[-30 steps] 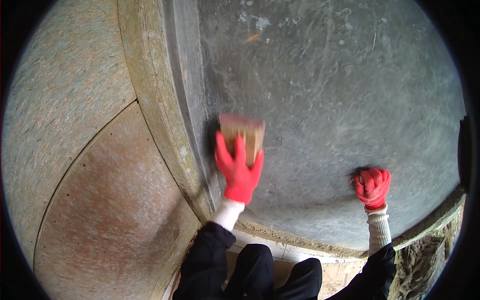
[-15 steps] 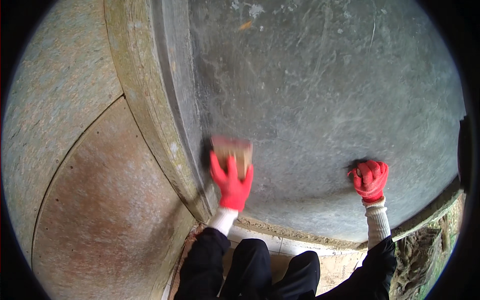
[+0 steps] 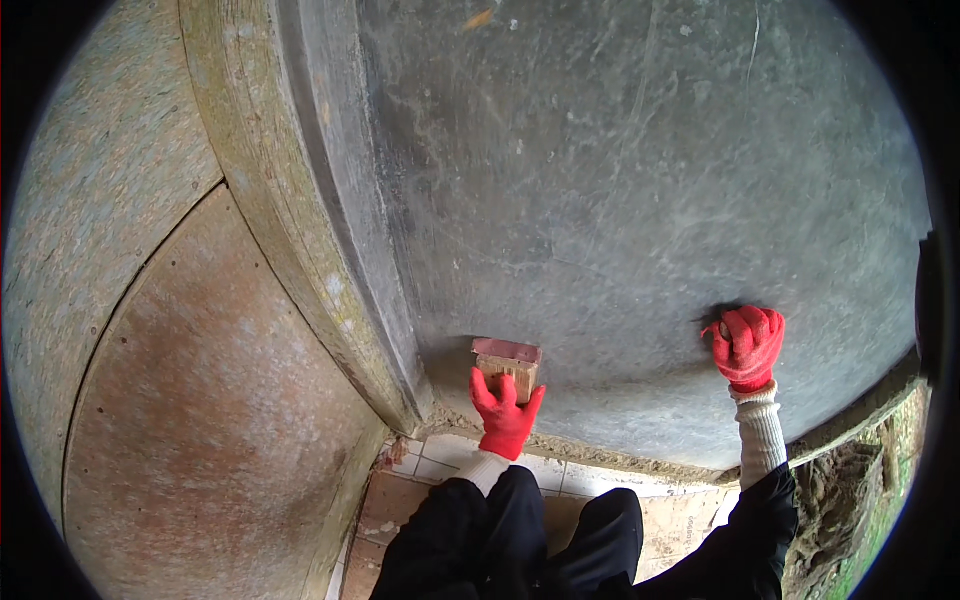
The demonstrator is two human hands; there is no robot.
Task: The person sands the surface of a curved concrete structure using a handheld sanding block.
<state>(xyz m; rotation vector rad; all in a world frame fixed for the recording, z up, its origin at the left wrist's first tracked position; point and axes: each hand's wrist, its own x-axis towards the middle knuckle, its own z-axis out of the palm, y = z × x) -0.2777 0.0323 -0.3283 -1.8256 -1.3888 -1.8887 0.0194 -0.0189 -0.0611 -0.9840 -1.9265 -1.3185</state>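
Note:
My left hand, in a red glove with a white cuff, is wrapped round the near end of a wooden block. A reddish-brown strip runs along the block's far edge. The block is at the grey cement surface, low and close to its left corner. Farther right, my right hand is closed in a fist against the same surface, also in a red glove. A dark patch shows beside its knuckles; whether the fist holds something is hidden.
A wooden post borders the cement on the left, beside speckled brown boards. Along the near edge run a rough cement lip and white tiles. Rough brown material shows at lower right. My knees are between my arms.
My left hand has drawn the wooden block nearer to me and a little to the right. My right hand stays in nearly the same place, still closed.

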